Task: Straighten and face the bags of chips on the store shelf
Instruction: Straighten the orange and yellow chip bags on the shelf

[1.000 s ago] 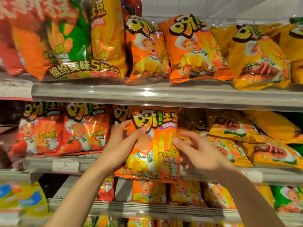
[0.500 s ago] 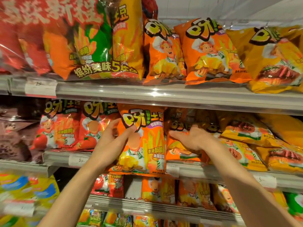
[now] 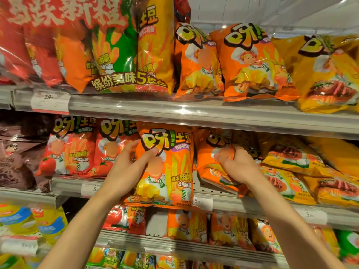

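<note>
Head view: left hand (image 3: 124, 171) grips upright orange bag (image 3: 171, 171); right hand (image 3: 238, 167) clutches tilted orange bag (image 3: 208, 162).

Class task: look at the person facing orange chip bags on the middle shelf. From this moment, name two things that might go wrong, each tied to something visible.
1. The upright orange foil chip bag, held by the left hand, overhangs the grey metal shelf edge; released there, it may tip forward and fall.
2. The right hand grips a tilted orange chip bag beside slumped yellow chip bags; pulling it might drag those further askew, and a tight grip could crush chips.
</note>
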